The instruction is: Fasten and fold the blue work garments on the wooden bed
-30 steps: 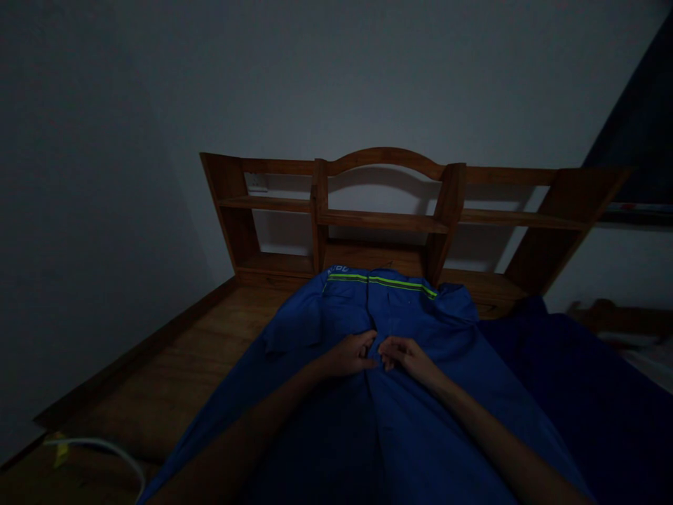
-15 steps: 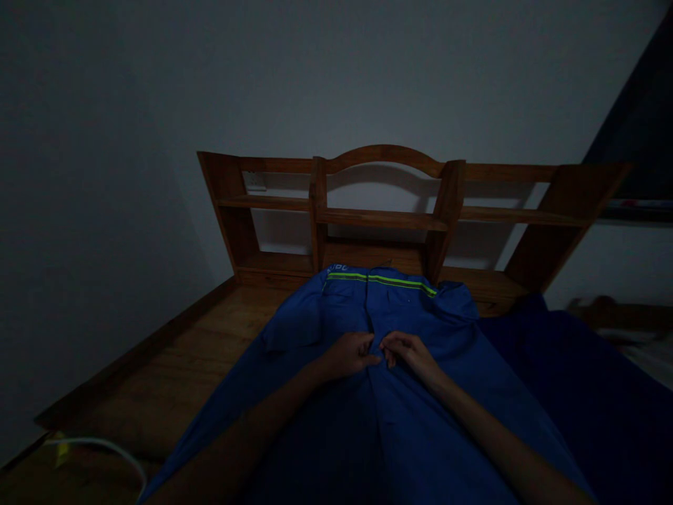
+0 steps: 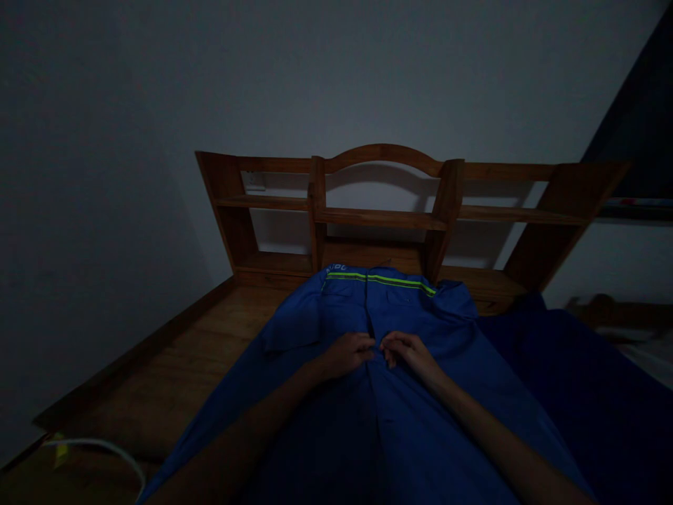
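A blue work shirt (image 3: 452,365) with a yellow-green reflective stripe (image 3: 381,279) lies spread flat on a wooden bed platform (image 3: 173,365). My left hand (image 3: 347,353) and my right hand (image 3: 407,353) meet at the shirt's middle front opening. Both pinch the cloth edges there, fingertips nearly touching. The light is dim and small details at the fingers do not show.
A wooden headboard with shelves (image 3: 383,217) stands against the wall behind the shirt. A dark blue cloth (image 3: 589,400) lies to the right. A white cable (image 3: 105,452) curls at the lower left corner.
My hands have stayed at the shirt's front opening with only small finger movements. The view has shifted slightly.
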The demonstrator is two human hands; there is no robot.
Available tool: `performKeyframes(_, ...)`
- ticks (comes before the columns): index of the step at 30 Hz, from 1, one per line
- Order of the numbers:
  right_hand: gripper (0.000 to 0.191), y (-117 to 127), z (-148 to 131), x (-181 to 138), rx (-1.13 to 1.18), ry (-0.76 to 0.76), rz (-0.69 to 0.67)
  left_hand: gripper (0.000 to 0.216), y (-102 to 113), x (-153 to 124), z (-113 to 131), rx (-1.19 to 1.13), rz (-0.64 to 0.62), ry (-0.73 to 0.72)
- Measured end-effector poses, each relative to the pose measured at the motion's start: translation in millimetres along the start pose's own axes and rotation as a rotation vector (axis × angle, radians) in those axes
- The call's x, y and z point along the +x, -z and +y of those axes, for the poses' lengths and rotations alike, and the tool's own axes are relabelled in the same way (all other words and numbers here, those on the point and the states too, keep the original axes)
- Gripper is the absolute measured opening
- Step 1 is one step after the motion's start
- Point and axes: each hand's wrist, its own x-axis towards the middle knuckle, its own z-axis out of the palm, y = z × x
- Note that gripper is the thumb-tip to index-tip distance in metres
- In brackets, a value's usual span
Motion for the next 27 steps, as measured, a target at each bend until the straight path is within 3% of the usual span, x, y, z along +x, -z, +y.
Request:
performKeyframes(12,0.019,1.6,7.3,0.9,-0.001,0.056,-0.037,0.01,-6.1,-0.5,-6.1,-0.036,0.016,0.124)
performKeyframes(27,0.033,-0.9,0.4,-2.3,-0.004,0.023,-0.043,0.02,-5.0,0.3,-6.1,-0.007,0.026,0.067)
